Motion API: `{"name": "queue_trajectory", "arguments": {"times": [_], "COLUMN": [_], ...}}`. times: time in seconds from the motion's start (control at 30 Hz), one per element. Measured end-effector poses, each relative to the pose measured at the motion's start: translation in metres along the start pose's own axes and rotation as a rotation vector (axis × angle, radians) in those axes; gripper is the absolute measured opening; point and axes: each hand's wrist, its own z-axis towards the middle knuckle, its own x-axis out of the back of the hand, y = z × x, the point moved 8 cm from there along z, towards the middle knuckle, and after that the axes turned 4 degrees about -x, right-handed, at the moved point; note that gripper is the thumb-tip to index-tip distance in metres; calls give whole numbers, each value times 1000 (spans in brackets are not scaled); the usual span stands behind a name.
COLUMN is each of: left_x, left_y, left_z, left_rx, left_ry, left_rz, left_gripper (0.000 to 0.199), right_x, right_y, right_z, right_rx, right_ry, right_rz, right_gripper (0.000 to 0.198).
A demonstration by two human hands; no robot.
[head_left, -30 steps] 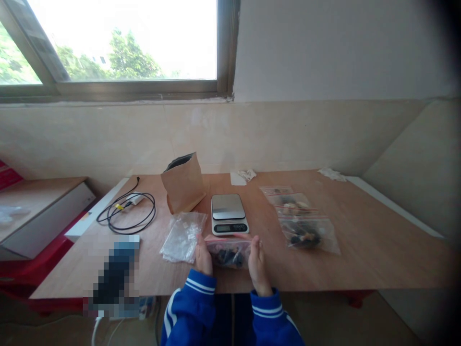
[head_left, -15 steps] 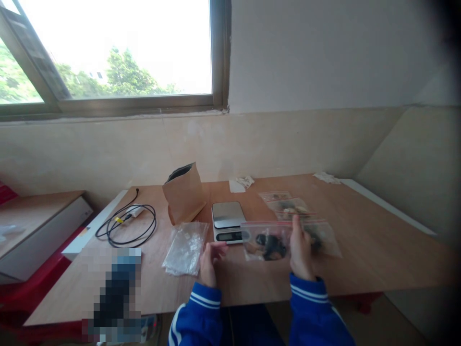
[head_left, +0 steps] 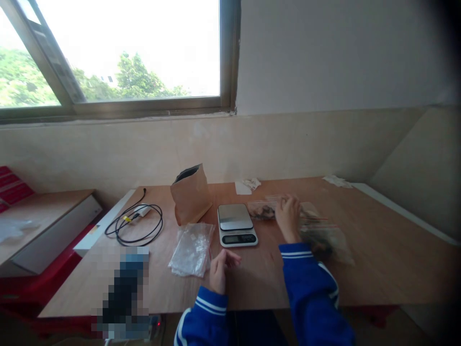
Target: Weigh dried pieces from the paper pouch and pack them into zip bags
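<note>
My right hand (head_left: 288,216) is closed on the edge of a clear zip bag (head_left: 265,211) with dark pieces inside, just right of and behind the kitchen scale (head_left: 236,223). Fingers partly hide that bag. Right beside it lie other filled zip bags, one with dark contents (head_left: 321,247) nearest me. My left hand (head_left: 221,270) rests in front of the scale, loosely curved with fingers apart and nothing in it. To its left is a stack of flat clear plastic bags (head_left: 192,250). The scale has a silver plate with nothing on it.
A brown paper pouch (head_left: 190,194) stands with its mouth gaping behind the plastic bags. On the left, a coiled black cable (head_left: 158,230) lies by a white adapter (head_left: 143,209). A pixelated dark object (head_left: 122,288) is at the front left. Crumpled white paper (head_left: 251,184) lies at the back.
My right hand has carried the zip bag from in front of the scale back to the other filled bags. The left hand stays near the scale's front. The view has shifted slightly.
</note>
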Motion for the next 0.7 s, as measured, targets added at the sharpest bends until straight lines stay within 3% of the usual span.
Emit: {"name": "queue_trajectory", "arguments": {"times": [0.1,0.17,0.27,0.33,0.4,0.5,0.57,0.63,0.7], "left_x": [2,14,55,86,111,136,151,165,179], "left_y": [11,24,44,56,62,59,50,39,30], "left_z": [-2,-5,-7,-3,11,46,66,81,91], "left_rx": [-76,-152,-223,-246,-256,-253,-262,-273,-279], "left_ry": [35,124,408,578,639,547,535,572,639], "left_rz": [44,128,288,355,423,559,624,662,678], "left_gripper": [60,50,32,35,43,54,65,72,73], "right_x": [-34,-55,-71,-73,-72,-61,-41,-8,25], "right_y": [3,9,14,16,13,-2,-22,-56,-96], "right_z": [-34,-51,-59,-55,-51,-54,-60,-70,-85], "right_rx": [138,173,175,135,116,124,132,240,400], "right_ry": [-210,-351,-465,-495,-532,-574,-546,-482,-512], "right_rz": [-95,-167,-245,-259,-252,-198,-83,140,371], "right_gripper": [40,44,56,56,55,57,61,61,56]}}
